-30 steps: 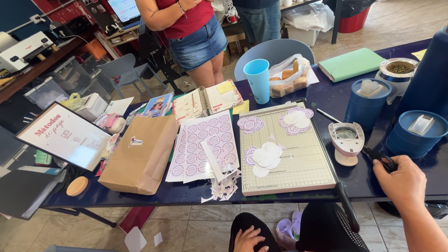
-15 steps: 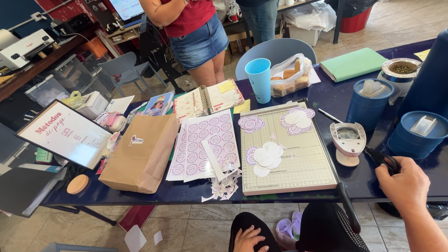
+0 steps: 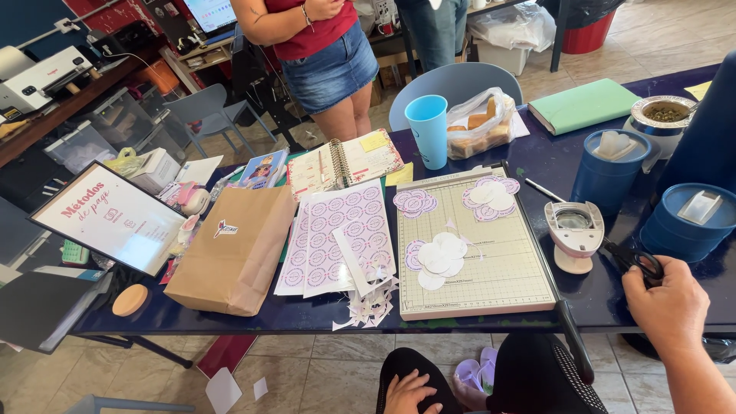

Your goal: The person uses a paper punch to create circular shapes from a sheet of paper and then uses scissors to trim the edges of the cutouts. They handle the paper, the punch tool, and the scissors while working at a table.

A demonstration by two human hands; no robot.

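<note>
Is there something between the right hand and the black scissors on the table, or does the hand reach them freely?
Nothing visible stands in the way. The right hand already rests against the scissors at the table's near edge, its fingers at the handles. The white punch sits just beside them toward the cutting board, not between.

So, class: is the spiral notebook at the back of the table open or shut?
Open: the notebook lies flat, both pages showing either side of its spiral binding, a yellow note on the right page.

Beige stone-tiled floor (image 3: 322,376) lies under the dark blue tabletop (image 3: 552,165); a grey plastic chair (image 3: 456,80) stands behind it, a red wall (image 3: 130,11) beyond, in daylight.
</note>
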